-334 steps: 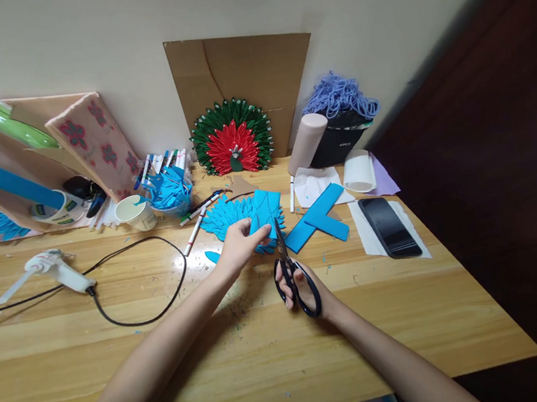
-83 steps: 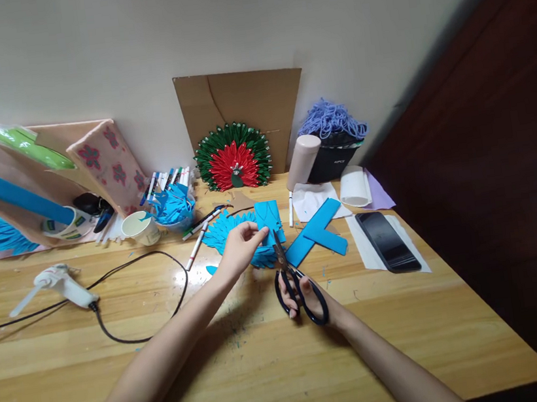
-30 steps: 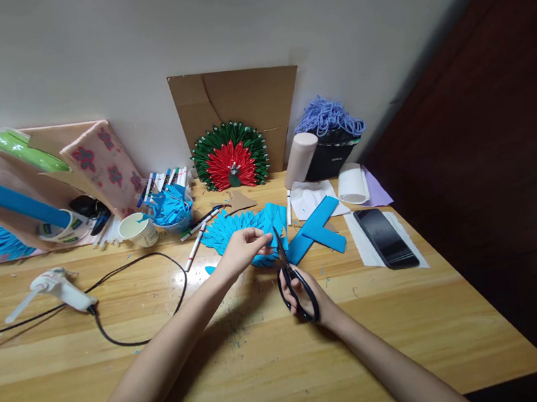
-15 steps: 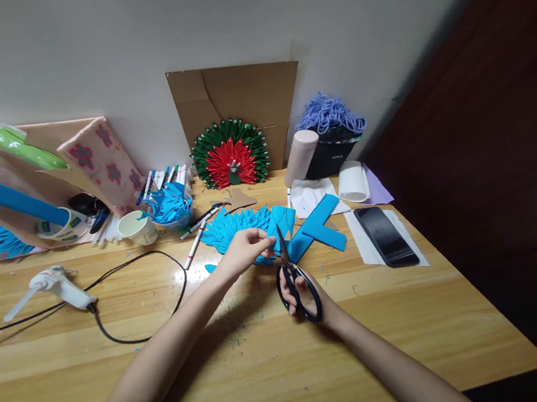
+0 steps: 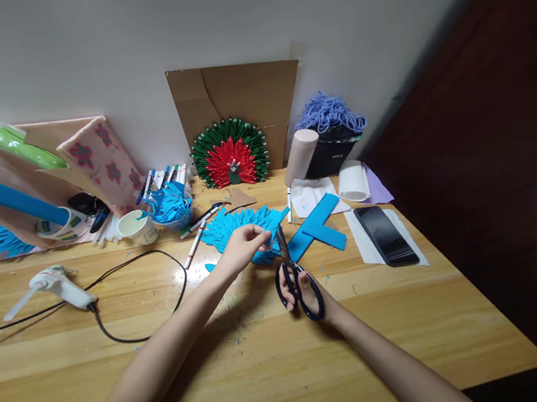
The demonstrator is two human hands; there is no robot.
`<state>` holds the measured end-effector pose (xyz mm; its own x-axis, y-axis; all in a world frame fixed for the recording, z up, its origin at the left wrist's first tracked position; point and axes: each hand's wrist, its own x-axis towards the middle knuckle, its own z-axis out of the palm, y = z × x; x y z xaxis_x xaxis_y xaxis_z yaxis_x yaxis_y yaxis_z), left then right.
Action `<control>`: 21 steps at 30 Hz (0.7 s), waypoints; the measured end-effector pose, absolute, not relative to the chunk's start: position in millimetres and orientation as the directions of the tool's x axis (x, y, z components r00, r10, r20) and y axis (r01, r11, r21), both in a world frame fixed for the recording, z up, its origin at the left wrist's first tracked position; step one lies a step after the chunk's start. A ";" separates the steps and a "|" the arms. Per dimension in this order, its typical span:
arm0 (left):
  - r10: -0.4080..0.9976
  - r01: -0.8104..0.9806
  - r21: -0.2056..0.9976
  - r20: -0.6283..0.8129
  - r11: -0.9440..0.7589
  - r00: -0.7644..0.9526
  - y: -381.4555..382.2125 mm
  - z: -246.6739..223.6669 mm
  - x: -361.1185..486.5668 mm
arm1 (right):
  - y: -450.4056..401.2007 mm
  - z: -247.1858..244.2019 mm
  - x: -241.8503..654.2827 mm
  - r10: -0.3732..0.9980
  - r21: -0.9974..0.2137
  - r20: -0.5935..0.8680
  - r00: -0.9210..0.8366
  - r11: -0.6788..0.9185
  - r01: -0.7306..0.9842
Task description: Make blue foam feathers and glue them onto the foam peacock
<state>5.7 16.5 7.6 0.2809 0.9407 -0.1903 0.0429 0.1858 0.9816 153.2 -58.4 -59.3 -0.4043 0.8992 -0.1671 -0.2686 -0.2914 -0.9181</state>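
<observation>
My left hand (image 5: 243, 250) pinches a piece of blue paper (image 5: 280, 216) between thumb and fingertips, and only part of that piece shows. My right hand (image 5: 321, 294) grips black-handled scissors (image 5: 282, 246), fingers through the loops, with the blades pointing up and away beside the left fingertips. Whether the blades touch the paper, I cannot tell. Beneath and behind the left hand lies a fan of blue leaf-shaped pieces (image 5: 232, 225), partly covered by it. Just right of the scissors, blue strips (image 5: 324, 230) lie crossed on the wooden table (image 5: 253, 381).
A white glue gun (image 5: 62, 289) with a black cord lies left. Behind it stand a paper cup (image 5: 137, 227) and a tub of blue scraps (image 5: 170, 206). A red-and-green fan ornament (image 5: 230, 156) leans on cardboard (image 5: 239, 93). At right lies a phone (image 5: 386, 236).
The blue piece between the hands showed a broad face before; now just a narrow strip of it shows. The left hand has shifted slightly left, and the scissors have turned a little.
</observation>
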 end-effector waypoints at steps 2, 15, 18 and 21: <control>0.930 0.059 0.981 -0.196 0.186 0.310 16.3 2.8 6.6 | -59.4 -59.6 152.6 0.906 -0.931 -0.157 -0.393 -0.268 -0.247; 0.926 0.092 0.977 -0.213 0.194 0.312 18.0 -7.0 7.2 | -58.7 -54.6 149.7 0.912 -0.940 -0.183 -0.367 -0.272 -0.206; 0.926 0.094 0.975 -0.219 0.200 0.308 17.5 -6.2 7.7 | -59.1 -55.1 150.0 0.911 -0.937 -0.192 -0.365 -0.281 -0.208; 0.927 0.095 0.975 -0.220 0.201 0.304 16.9 -5.5 8.1 | -59.2 -56.6 150.7 0.913 -0.941 -0.187 -0.363 -0.273 -0.202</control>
